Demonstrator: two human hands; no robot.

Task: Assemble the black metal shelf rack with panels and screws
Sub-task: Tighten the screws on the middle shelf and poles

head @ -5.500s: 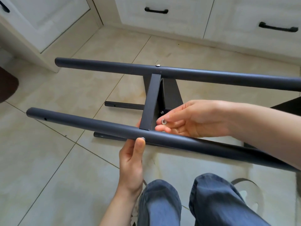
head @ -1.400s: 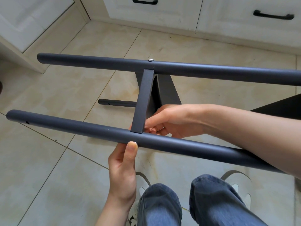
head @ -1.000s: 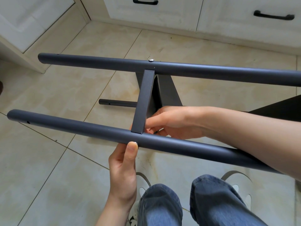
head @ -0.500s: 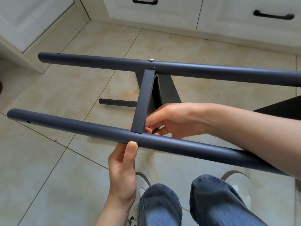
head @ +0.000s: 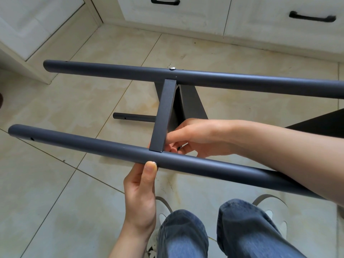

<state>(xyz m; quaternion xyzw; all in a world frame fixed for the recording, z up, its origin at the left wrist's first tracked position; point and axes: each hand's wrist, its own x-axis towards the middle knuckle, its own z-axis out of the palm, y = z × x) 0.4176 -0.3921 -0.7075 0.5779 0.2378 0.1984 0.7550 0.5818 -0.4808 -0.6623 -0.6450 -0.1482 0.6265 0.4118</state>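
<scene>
At the bottom of the view, 2 knees in blue jeans [head: 186,233] are seen above white shoes [head: 164,207] on the beige tiled floor [head: 46,192]. Just beyond them, the left hand [head: 140,194] is raised from below, and the near tube [head: 93,146] of the black shelf rack is gripped by it: the thumb is pressed flat against the tube's near side, while the fingers are hidden behind the tube. This tube is held off the floor and runs across the view from the left edge down to the lower right.

Directly behind it, the right hand [head: 195,138] is brought in from the right, with its fingertips curled together in a pinch at the joint where the panel edge [head: 164,116] meets the near tube. What is pinched cannot be told; it is hidden by the fingers. The panel is seen edge-on, spanning the 2 raised tubes, with its dark face dropping away toward the floor.

Farther off, the far tube [head: 242,81] is seen lying parallel to the near one, and a silver screw head [head: 172,68] is set into its top above the panel. Below, a 3rd, shorter-looking tube end [head: 130,117] is visible near the floor.

At the back, white cabinets [head: 176,17] with 2 black handles [head: 165,1] are seen.
</scene>
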